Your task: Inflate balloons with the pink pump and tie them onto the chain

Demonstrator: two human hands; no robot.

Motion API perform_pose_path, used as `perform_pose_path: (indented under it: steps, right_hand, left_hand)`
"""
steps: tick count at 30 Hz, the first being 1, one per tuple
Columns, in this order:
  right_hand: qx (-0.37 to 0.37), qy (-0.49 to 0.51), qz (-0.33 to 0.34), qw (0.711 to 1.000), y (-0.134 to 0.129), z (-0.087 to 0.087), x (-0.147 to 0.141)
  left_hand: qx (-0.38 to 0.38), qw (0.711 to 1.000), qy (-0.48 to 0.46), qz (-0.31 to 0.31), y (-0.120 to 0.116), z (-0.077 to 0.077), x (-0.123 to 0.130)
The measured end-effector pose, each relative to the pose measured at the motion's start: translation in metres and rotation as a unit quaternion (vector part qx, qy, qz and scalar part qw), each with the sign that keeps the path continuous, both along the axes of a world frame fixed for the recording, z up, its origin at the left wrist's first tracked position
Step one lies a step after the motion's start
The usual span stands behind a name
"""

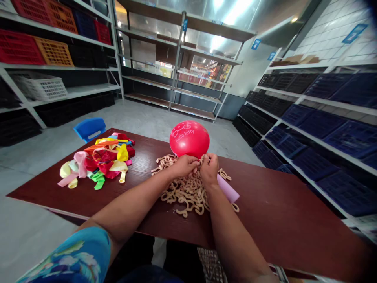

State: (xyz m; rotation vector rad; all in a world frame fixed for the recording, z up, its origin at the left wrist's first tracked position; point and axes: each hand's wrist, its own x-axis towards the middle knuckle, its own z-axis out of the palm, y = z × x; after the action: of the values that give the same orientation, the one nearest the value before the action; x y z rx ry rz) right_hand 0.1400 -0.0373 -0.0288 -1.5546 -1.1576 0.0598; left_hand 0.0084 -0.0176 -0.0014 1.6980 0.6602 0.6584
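An inflated red balloon with white "hello kitty" print stands just beyond my hands, its neck hidden by my fingers. My left hand is closed in a pinch at the balloon's lower edge; what lies between its fingertips is hidden. Close beside it, my right hand has its fingers curled in and pinches a short piece of beige cord that shows between the two hands. Under both hands spreads a pile of curly beige cords. A light purple cylinder lies partly behind my right wrist.
Uninflated balloons in many colours lie heaped on the left of the dark brown table. A blue chair stands behind its left corner. Shelves with crates line the right side, and more shelving stands at left and behind.
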Motion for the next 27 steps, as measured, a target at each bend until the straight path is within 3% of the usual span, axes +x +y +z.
perform_pose_path:
  steps: [6,12,15,18,23,27]
  right_hand:
    - [-0.023,0.029,-0.009,0.999,0.004,-0.008,0.000]
    - [-0.011,0.024,-0.015,1.000,0.006,-0.010,-0.001]
    - [0.023,-0.034,-0.018,0.999,0.005,-0.008,-0.005]
    - [0.072,-0.106,-0.003,0.992,0.004,-0.005,-0.009]
    - [0.116,-0.189,0.025,0.975,0.002,-0.004,-0.013]
    - [0.113,-0.208,0.015,0.971,0.004,-0.007,-0.011]
  left_hand:
    - [0.015,0.999,0.025,-0.023,-0.007,0.004,0.001]
    - [0.052,0.998,0.046,-0.001,-0.006,0.006,-0.002]
    - [0.067,0.996,0.029,0.046,-0.003,0.004,-0.001]
    - [0.025,0.992,-0.022,0.119,0.004,-0.001,-0.001]
    - [0.003,0.965,-0.043,0.258,0.025,-0.013,-0.003]
    - [0.021,0.943,-0.047,0.329,0.044,-0.016,-0.010]
